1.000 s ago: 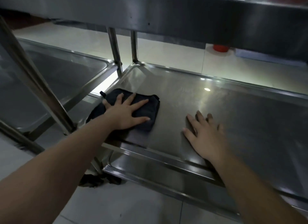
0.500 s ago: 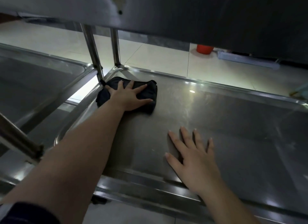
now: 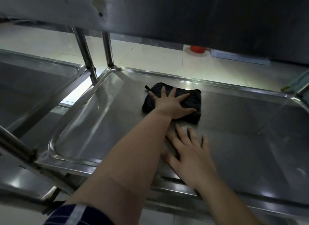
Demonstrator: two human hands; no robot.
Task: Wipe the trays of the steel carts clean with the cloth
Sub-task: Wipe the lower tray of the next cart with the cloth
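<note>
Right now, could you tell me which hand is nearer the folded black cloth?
Left. The left hand presses flat on the folded black cloth; the right hand rests on the steel tray, nearer the person.

The left hand [image 3: 170,105] covers the middle of the black cloth [image 3: 192,97], so its folds there are unseen. The left forearm [image 3: 133,157] hides the thumb side of the right hand [image 3: 192,156]. The tray [image 3: 234,87] runs off the right picture edge. The upper shelf [image 3: 184,15] cuts off a red thing [image 3: 198,49] on the floor. A speck [image 3: 258,133] towards the tray's right edge is too small to tell.
</note>
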